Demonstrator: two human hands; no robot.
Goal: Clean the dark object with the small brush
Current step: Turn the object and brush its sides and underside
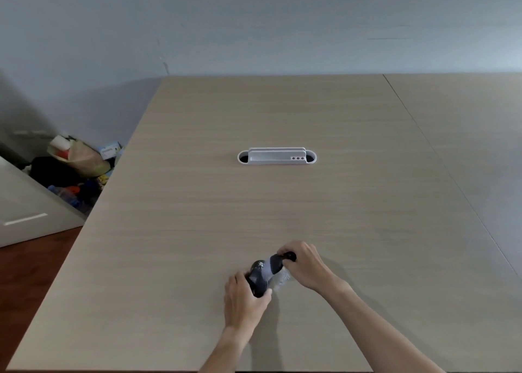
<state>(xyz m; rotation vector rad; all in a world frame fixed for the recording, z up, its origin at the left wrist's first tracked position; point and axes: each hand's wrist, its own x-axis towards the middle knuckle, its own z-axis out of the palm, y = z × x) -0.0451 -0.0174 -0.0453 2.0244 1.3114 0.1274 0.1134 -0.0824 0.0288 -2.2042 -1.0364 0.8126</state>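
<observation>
The dark object [261, 278] lies tilted on the table [197, 231] near its front edge. It is black and navy with a grey band and a white star-like mark. My left hand [243, 302] grips its near end. My right hand [306, 265] is closed at its far end, its fingers pinching a small black piece [290, 256] that looks like the small brush; most of it is hidden by the fingers. Something pale and translucent [282, 280] shows just under the dark object, and I cannot tell what it is.
A white cable tray [276, 157] is set into the table's middle. A seam [423, 135] runs down the right side to a second tabletop. Bags and clutter [76, 163] lie on the floor off the left edge, beside a white cabinet [25, 211].
</observation>
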